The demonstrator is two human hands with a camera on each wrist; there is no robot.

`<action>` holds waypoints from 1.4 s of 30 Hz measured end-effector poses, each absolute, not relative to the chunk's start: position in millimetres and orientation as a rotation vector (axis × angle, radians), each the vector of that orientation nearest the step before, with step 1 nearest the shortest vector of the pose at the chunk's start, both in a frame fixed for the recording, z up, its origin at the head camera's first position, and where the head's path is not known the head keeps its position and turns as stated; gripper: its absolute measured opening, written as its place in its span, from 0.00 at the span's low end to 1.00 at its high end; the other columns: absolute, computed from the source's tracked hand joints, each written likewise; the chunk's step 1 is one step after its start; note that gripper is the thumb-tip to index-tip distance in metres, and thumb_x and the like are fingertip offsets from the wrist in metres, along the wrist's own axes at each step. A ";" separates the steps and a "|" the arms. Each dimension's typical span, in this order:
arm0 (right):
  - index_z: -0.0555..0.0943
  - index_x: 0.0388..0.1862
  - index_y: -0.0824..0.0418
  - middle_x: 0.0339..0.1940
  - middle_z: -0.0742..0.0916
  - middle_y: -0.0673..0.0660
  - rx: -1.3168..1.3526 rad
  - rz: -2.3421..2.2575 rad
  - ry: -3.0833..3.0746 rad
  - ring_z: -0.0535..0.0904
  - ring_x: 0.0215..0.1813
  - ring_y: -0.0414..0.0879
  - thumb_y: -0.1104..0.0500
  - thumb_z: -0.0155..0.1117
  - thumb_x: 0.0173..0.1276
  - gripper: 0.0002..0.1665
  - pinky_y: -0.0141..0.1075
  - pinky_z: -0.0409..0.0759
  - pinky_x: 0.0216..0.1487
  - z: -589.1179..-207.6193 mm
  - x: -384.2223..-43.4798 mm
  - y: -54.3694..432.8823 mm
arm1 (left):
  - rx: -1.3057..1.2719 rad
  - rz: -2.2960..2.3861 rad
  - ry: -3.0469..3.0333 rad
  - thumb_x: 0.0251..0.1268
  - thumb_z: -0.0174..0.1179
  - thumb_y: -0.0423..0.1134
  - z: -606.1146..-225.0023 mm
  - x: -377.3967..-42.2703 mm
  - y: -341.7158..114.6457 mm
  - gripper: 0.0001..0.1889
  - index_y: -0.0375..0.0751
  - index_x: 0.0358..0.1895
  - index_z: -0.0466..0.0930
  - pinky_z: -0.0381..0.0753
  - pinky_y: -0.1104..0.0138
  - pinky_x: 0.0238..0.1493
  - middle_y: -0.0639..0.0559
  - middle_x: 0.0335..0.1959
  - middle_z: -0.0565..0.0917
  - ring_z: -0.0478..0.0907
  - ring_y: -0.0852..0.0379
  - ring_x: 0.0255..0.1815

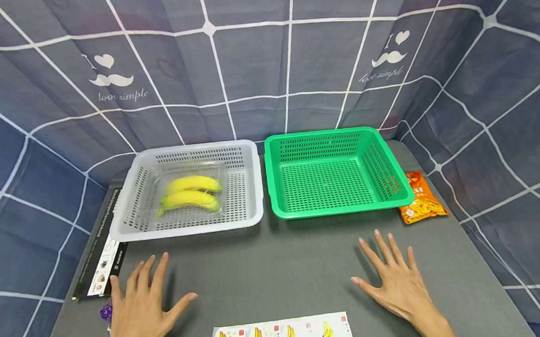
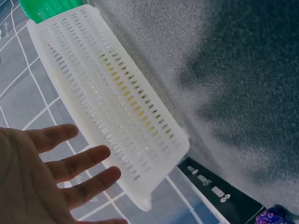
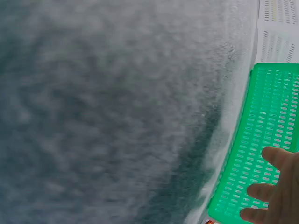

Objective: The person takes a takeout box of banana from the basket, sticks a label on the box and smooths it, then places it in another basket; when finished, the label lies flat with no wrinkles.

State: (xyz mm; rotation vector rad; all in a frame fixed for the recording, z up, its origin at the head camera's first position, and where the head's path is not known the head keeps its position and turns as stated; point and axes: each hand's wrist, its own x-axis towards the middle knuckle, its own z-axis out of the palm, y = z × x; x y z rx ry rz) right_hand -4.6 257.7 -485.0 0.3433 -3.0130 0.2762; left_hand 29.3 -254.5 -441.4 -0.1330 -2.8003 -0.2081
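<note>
My left hand [image 1: 142,307] is spread with straight fingers over the table's left side, in front of the white basket [image 1: 189,231], and holds nothing. Inside that basket, two yellow bananas [image 1: 189,192] lie in a clear plastic tray. Fingers apart, my right hand [image 1: 399,281] hovers in front of the green basket [image 1: 339,209], also with nothing in it. The green basket has only its bare perforated floor showing. A strip of banana stickers [image 1: 281,333] lies flat between the hands at the near edge. Both wrist views show the baskets' slotted outer walls beyond the fingers.
An orange snack packet [image 1: 420,197] lies against the green basket's right side. A long black box [image 1: 97,256] sits at the left, partly behind the white basket. A small purple thing [image 1: 106,312] shows beside the left hand. Grey checked cloth walls enclose the table on three sides.
</note>
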 end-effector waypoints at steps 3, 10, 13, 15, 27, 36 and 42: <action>0.60 0.77 0.43 0.79 0.62 0.61 0.383 0.337 -2.980 0.55 0.78 0.64 0.26 0.64 0.55 0.54 0.65 0.52 0.71 -483.3 -7.8 254.8 | -0.139 -0.233 -2.775 0.39 0.62 0.77 -436.3 28.8 -256.7 0.57 0.43 0.72 0.65 0.53 0.29 0.63 0.34 0.55 0.76 0.71 0.30 0.55; 0.61 0.77 0.41 0.76 0.67 0.56 0.474 0.524 -2.935 0.61 0.76 0.59 0.29 0.70 0.52 0.55 0.62 0.64 0.64 -464.5 -20.9 242.4 | -0.209 -0.368 -2.663 0.36 0.69 0.71 -421.9 13.8 -269.3 0.57 0.41 0.71 0.67 0.64 0.42 0.50 0.35 0.48 0.78 0.72 0.33 0.49; 0.60 0.77 0.38 0.74 0.71 0.54 0.506 0.615 -2.937 0.65 0.73 0.58 0.30 0.71 0.52 0.55 0.62 0.67 0.60 -453.6 -27.1 235.5 | -0.220 -0.416 -2.632 0.34 0.73 0.66 -417.0 5.4 -277.2 0.56 0.42 0.71 0.67 0.65 0.44 0.46 0.35 0.48 0.78 0.72 0.33 0.48; 0.60 0.76 0.37 0.72 0.73 0.54 0.539 0.667 -2.923 0.68 0.72 0.57 0.32 0.72 0.52 0.54 0.61 0.69 0.59 -446.6 -32.1 231.3 | -0.206 -0.445 -2.625 0.33 0.76 0.62 -413.9 1.1 -281.9 0.56 0.41 0.71 0.67 0.65 0.44 0.44 0.34 0.49 0.78 0.73 0.33 0.47; 0.68 0.72 0.41 0.64 0.79 0.45 0.749 0.982 -2.747 0.75 0.65 0.44 0.45 0.78 0.52 0.48 0.52 0.76 0.56 -415.2 -56.4 198.3 | -0.111 -0.535 -2.570 0.35 0.78 0.53 -399.3 -38.7 -311.4 0.54 0.42 0.73 0.64 0.61 0.41 0.47 0.28 0.57 0.73 0.67 0.28 0.53; 0.69 0.72 0.48 0.63 0.80 0.45 0.964 1.360 -2.573 0.76 0.63 0.44 0.58 0.77 0.54 0.46 0.45 0.73 0.61 -396.9 -86.1 174.8 | -0.018 -0.566 -2.682 0.47 0.72 0.60 -400.6 -59.2 -329.5 0.51 0.42 0.74 0.61 0.56 0.36 0.54 0.28 0.68 0.63 0.59 0.23 0.61; 0.69 0.72 0.48 0.64 0.79 0.46 1.099 1.421 -2.528 0.76 0.61 0.42 0.57 0.77 0.55 0.45 0.41 0.72 0.63 -384.0 -106.1 156.8 | 0.032 -0.578 -2.737 0.51 0.70 0.59 -411.1 -67.7 -334.0 0.50 0.41 0.75 0.59 0.56 0.35 0.53 0.27 0.71 0.58 0.58 0.22 0.61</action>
